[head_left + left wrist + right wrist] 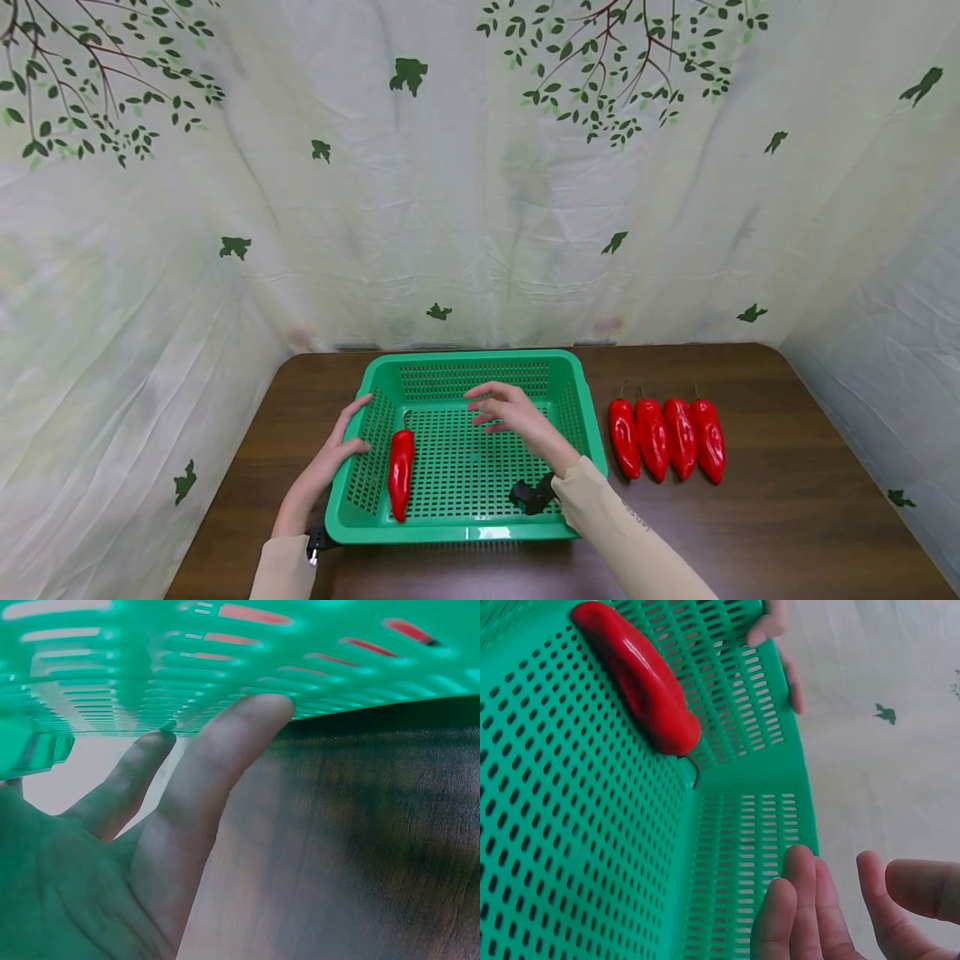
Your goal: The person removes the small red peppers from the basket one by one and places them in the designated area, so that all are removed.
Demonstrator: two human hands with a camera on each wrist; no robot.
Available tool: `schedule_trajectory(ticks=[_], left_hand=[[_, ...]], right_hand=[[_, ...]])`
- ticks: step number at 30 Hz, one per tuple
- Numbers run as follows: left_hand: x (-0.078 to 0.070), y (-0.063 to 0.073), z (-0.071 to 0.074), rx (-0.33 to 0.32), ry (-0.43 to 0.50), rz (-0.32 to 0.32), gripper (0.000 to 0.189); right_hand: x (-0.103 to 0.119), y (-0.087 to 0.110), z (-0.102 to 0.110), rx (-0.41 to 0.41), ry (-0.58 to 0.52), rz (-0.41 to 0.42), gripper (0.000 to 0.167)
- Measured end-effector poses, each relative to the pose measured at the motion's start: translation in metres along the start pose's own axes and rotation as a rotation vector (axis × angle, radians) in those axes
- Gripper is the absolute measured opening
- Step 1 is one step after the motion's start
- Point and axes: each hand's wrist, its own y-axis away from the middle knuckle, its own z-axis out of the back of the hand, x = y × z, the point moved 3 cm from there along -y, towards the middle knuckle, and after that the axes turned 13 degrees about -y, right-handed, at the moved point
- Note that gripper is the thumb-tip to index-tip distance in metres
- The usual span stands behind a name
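A green plastic basket (pixel 465 533) with slotted walls stands on the table. Inside it, near the left wall, lies one long red chili pepper (pixel 401 475), its stem toward the back. My left hand (pixel 330 458) rests at the basket's left rim, its thumb and fingers extended against that side; the left wrist view shows the thumb (pixel 225 765) close beside the slotted wall. Over the middle of the basket hovers my right hand (pixel 510 412), fingers loosely bent and nothing held. The same pepper (pixel 641 679) shows in the right wrist view, apart from that hand.
To the right of the basket, several red chili peppers (pixel 651 439) lie side by side on the brown wooden table (pixel 795 517). A pale cloth (pixel 465 183) printed with leaves hangs behind the table and along both sides.
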Motion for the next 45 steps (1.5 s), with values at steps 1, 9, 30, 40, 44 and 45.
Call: schedule_trajectory(ticks=[1,9,30,40,44,45], left_hand=[[0.0,0.0,0.0,0.001,0.001,0.002,0.07],[0.0,0.0,0.0,-0.005,0.0,-0.002,0.07],[0.0,0.001,0.001,-0.006,0.005,-0.001,0.07],[-0.002,0.001,0.001,-0.003,0.003,0.003,0.069],[-0.002,0.0,0.001,-0.006,-0.004,0.007,0.069],[-0.002,0.0,0.001,-0.004,-0.003,0.007,0.069]], right_hand=[[-0.001,-0.001,-0.001,-0.001,-0.004,-0.003,0.028],[-0.008,-0.007,-0.013,-0.011,-0.012,-0.029,0.025],[-0.028,-0.024,-0.029,-0.052,-0.028,-0.067,0.025],[-0.033,-0.03,-0.04,0.003,-0.026,-0.115,0.03],[-0.035,-0.031,-0.046,0.032,-0.019,-0.135,0.031],[-0.035,-0.031,-0.048,0.04,-0.016,-0.138,0.032]])
